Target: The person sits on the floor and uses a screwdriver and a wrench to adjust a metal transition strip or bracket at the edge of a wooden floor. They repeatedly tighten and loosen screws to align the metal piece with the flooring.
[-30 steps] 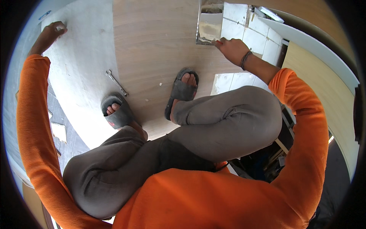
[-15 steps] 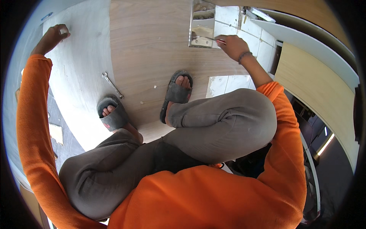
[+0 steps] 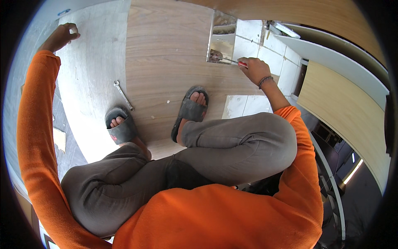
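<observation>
My right hand (image 3: 256, 70) is closed round the red handle of a screwdriver (image 3: 242, 64). Its thin metal shaft points left to the lower end of a narrow rectangular, shiny strip (image 3: 224, 39) in the wood-grain board (image 3: 166, 54). A small brownish shape (image 3: 215, 55) shows at the shaft's end; what it is cannot be told, nor can whether the tip touches it. At the far left, my left hand (image 3: 61, 37) hangs by the pale board (image 3: 95, 45). Its fingers are loosely curled, with a gap inside the thumb and forefinger and nothing visible in them.
A wrench (image 3: 124, 95) lies on the boards near my left sandal (image 3: 124, 128). My right sandal (image 3: 191, 106) stands on the wood-grain board. White tiles (image 3: 248, 37) show beyond. Wooden panels (image 3: 331, 91) line the right side. Small pale scraps lie by my feet.
My right hand, with the screwdriver, has drawn a little nearer to me. The brownish shape now shows where a pale piece with two round marks was. The whole view has shifted slightly.
</observation>
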The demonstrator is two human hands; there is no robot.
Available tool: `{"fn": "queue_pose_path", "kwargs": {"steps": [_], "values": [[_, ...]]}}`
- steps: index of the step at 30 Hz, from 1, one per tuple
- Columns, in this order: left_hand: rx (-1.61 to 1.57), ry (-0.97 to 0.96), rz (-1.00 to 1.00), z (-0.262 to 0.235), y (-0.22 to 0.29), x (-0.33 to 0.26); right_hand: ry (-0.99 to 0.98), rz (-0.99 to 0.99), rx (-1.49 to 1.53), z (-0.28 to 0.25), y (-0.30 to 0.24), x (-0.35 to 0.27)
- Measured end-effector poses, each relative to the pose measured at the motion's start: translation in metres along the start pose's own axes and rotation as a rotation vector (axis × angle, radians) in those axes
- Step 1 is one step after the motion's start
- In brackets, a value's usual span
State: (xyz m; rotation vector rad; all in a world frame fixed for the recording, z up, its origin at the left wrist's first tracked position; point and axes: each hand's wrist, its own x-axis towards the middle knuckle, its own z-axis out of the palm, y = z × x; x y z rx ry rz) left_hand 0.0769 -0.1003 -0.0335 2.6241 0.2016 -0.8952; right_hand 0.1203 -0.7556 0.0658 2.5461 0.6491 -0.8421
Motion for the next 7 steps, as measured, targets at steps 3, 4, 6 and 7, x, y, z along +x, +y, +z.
{"fn": "queue_pose_path", "kwargs": {"steps": [3,4,6,7], "values": [[0.009,0.027,0.013,0.0027,0.0039,0.0005,0.006,-0.022,-0.064,-0.0042,-0.0029,-0.0014],[0.014,0.020,0.016,0.0021,0.0043,0.0010,0.018,-0.043,-0.087,-0.0028,-0.0021,-0.0010],[0.023,0.005,0.021,0.0014,0.0037,0.0033,0.042,-0.086,-0.136,0.0018,-0.0006,-0.0004],[0.022,0.005,0.021,0.0022,0.0034,0.0040,0.050,-0.114,-0.153,0.0025,-0.0004,-0.0001]]}}
